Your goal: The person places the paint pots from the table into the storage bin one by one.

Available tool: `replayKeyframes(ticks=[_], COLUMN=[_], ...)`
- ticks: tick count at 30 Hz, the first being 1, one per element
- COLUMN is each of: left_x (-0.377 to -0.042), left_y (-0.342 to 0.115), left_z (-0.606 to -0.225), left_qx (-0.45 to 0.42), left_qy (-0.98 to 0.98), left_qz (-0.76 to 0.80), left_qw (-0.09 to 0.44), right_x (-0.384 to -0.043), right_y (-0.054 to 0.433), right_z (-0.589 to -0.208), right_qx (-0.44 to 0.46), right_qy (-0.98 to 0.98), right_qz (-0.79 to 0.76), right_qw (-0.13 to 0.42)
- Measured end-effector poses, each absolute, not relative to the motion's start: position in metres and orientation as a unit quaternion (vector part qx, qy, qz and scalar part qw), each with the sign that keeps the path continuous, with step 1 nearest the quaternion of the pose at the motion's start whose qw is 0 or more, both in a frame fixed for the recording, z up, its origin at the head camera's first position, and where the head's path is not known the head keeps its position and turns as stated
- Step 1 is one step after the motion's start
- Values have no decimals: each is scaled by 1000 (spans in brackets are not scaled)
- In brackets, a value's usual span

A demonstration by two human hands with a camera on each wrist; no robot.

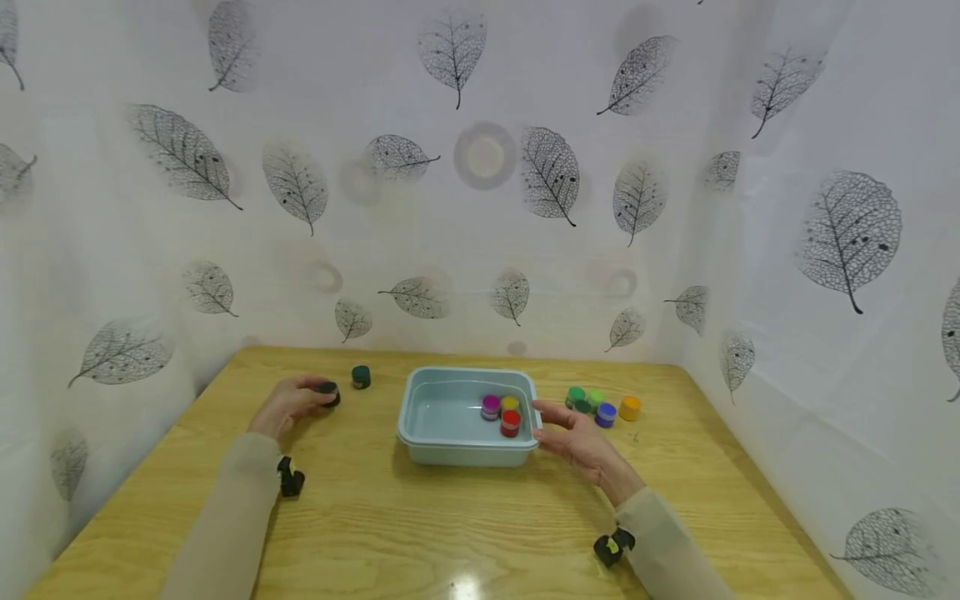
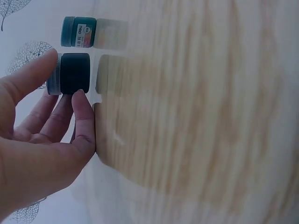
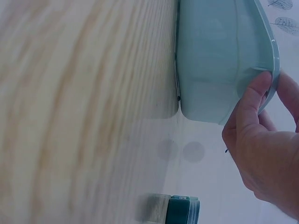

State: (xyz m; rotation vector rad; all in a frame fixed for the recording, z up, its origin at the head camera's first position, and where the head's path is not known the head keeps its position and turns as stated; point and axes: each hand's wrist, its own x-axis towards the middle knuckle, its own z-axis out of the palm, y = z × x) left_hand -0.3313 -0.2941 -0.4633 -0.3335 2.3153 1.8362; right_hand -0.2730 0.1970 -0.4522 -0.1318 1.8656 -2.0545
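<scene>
My left hand [image 1: 288,406] is at the left of the table, its thumb and fingers round a small black paint jar [image 2: 75,73]. Just beyond it stands a dark teal paint jar [image 1: 361,377], whose printed label faces the left wrist view. A pale blue plastic tub [image 1: 468,456] sits mid-table. Inside, toward its right end, are a purple jar [image 1: 491,407], a yellow jar [image 1: 509,405] and a red jar [image 1: 511,423]. At the tub's right end my right hand [image 1: 581,442] grips the rim, with fingers on either side of it in the right wrist view.
Right of the tub stands a loose group of jars: green [image 1: 575,395], light green [image 1: 596,401], dark green [image 1: 582,407], blue [image 1: 606,415] and orange [image 1: 630,407]. A leaf-print curtain [image 1: 480,233] hangs behind and beside the wooden table [image 1: 420,533].
</scene>
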Motion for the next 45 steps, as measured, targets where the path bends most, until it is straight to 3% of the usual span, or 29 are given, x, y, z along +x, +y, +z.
replayKeyframes(ticks=[12, 21, 45], left_x=[-326, -324, -310], left_y=[-286, -266, -192], left_z=[-458, -453, -428], left_qx=[-122, -47, 0], left_qy=[773, 774, 759], left_qz=[618, 627, 651], left_qw=[79, 67, 11], right_x=[-273, -274, -272], right_y=[198, 197, 198], right_z=[-451, -449, -450], right_qx=[-27, -36, -45], right_qy=[665, 663, 672], right_qz=[-724, -727, -717], right_qw=[181, 176, 180])
